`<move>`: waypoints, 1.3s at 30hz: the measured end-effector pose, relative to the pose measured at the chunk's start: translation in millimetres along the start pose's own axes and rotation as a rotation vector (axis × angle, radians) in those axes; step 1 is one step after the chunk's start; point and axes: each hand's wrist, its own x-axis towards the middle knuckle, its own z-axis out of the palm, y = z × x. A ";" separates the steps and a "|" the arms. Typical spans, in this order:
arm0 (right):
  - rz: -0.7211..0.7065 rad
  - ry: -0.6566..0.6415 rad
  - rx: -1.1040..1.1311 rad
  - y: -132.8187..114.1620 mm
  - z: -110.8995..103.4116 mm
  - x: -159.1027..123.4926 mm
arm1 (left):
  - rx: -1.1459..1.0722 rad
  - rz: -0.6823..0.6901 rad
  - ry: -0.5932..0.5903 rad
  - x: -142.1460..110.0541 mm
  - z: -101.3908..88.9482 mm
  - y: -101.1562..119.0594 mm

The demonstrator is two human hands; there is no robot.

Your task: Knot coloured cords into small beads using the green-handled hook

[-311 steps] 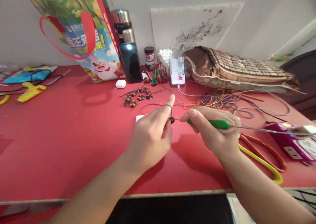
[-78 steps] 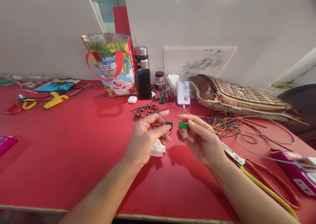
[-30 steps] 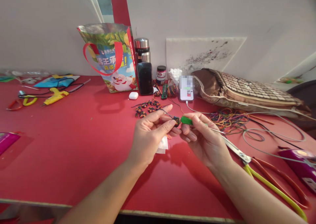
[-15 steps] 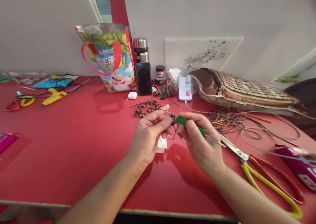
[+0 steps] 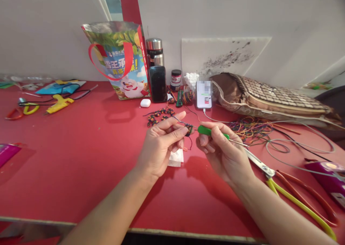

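Note:
My left hand (image 5: 161, 144) pinches a small dark multicoloured crochet piece (image 5: 189, 129) between thumb and fingers. Dark yarn runs from it over the raised index finger, and a short tail hangs below. My right hand (image 5: 223, 144) is closed around the green handle of a crochet hook (image 5: 207, 131), whose thin metal end points left at the piece. Another metal shaft sticks out of the handle's right end. Behind my left hand lie several small crocheted flowers (image 5: 153, 119) in the same colours. A folded white tissue (image 5: 176, 158) lies under my hands.
Scissors (image 5: 269, 173) with red and yellow handles lie at right, near a tangle of yarn (image 5: 250, 130) and a purple box (image 5: 327, 176). Behind stand a gift bag (image 5: 121, 65), a phone (image 5: 158, 85), a charging phone (image 5: 204, 95) and a brown handbag (image 5: 269, 97). A yellow glue gun (image 5: 59, 104) lies left.
The hook has drawn back to the right from the crochet piece, and a gap shows between my hands. Ten seconds ago the hands were lower over the table and the camera was tilted differently.

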 end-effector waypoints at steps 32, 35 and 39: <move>-0.064 0.037 -0.076 -4.0 -6.0 2.7 | -0.010 0.026 -0.027 2.8 -5.0 5.4; -0.060 0.048 -0.081 -5.6 -5.8 2.6 | -0.005 0.037 -0.037 2.3 -5.6 5.8; -0.075 0.053 -0.101 -6.4 -5.7 2.7 | 0.004 0.052 -0.042 1.8 -6.0 6.2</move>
